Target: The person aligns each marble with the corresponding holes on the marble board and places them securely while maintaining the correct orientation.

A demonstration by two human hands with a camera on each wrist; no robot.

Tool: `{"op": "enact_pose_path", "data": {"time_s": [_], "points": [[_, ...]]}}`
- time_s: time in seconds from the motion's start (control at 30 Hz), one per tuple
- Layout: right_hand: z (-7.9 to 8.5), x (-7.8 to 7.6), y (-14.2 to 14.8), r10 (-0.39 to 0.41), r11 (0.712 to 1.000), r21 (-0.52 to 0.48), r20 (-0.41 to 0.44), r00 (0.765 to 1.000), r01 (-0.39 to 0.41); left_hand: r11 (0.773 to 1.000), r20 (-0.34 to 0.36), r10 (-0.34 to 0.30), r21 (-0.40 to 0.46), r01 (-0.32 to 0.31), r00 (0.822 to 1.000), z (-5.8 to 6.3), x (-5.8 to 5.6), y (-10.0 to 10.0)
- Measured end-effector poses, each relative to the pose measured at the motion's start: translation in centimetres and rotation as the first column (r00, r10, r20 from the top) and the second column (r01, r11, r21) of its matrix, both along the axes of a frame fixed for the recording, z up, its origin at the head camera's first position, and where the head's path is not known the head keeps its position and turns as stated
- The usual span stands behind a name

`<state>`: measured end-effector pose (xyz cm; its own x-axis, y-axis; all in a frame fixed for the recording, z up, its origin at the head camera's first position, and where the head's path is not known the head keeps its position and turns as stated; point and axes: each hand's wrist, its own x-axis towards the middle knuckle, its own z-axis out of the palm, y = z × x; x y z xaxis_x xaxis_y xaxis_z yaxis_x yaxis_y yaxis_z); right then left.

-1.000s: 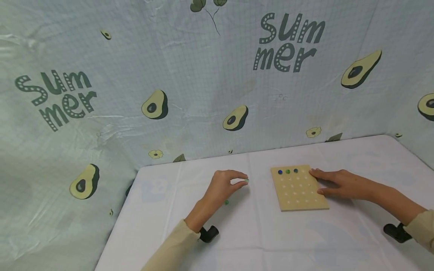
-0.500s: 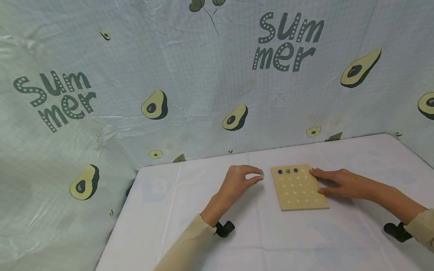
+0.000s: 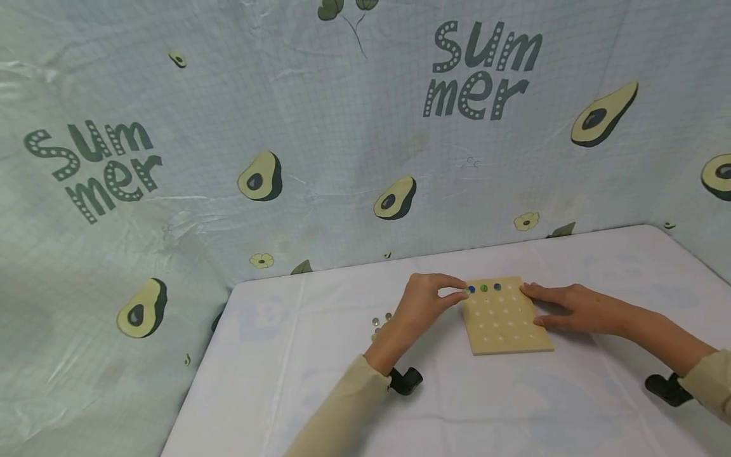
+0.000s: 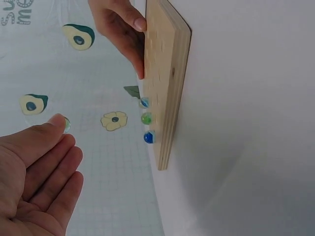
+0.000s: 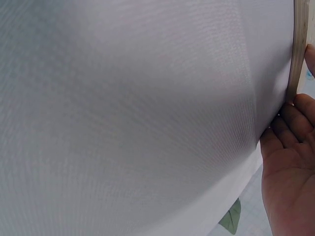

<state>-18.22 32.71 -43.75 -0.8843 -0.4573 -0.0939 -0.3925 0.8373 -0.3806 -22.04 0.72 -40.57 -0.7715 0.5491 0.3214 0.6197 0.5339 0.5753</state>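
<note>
pale backdrop (image 3: 325, 108), printed with avocados (image 3: 259, 177), closes off the rear of a white-covered counter (image 3: 485, 406); i inspect both remotely through the head and wrist feeds.

leftmost on the counter, i record several loose marbles (image 3: 375, 322), partly masked by the left forearm (image 3: 345, 406), so i cannot certify a count. these appear to be stock not yet placed.

next, my left grip (image 3: 425, 304): thumb and forefinger pinched together on one greenish marble (image 4: 67, 125). the head feed sets it over the board's far left corner; the left wrist feed shows it apart from the board. i log it as not seated.

then the wooden board (image 3: 506, 317), flat on the counter. along its far row, from the left, sit a blue marble (image 3: 471, 289), a green marble (image 3: 484, 288) and a blue-tinted marble (image 3: 497, 287). in my judgement these three are done. the nearer rows of hollows (image 3: 495, 325) are bare, so most of the filling looks outstanding: an early stage. whether the far row has a further hollow beside the right fingers, i cannot confirm.

rightmost, my right grip (image 3: 565, 308): fingers apart, touching the board's right edge, in my judgement to steady it.
</note>
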Motion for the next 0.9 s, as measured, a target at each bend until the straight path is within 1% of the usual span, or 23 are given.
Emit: {"op": "enact_pose_path", "data": {"time_s": [0.17,0.43,0.57,0.7,0.9], "points": [[-0.1,0.1,0.0,-0.003,1.000,0.018,-0.014,1.000,0.003,1.000,0.000,-0.013,0.001,0.013,1.000,0.2,-0.3,1.5],[-0.1,0.1,0.0,0.006,1.000,0.013,-0.024,1.000,-0.005,0.999,0.062,0.030,-0.031,-0.028,0.998,0.2,-1.0,3.9],[-0.1,0.0,0.0,0.005,1.000,0.010,-0.027,1.000,-0.004,0.998,0.090,0.041,-0.053,-0.036,0.995,-0.2,-1.6,4.9],[0.0,0.0,0.0,0.008,1.000,0.003,-0.029,1.000,-0.008,0.997,0.121,0.053,-0.068,-0.045,0.991,-0.8,-2.2,6.0],[-0.1,0.1,0.1,0.016,1.000,0.012,-0.043,0.999,-0.015,0.993,0.177,0.100,-0.079,-0.087,0.979,-1.5,-2.9,7.5]]}}
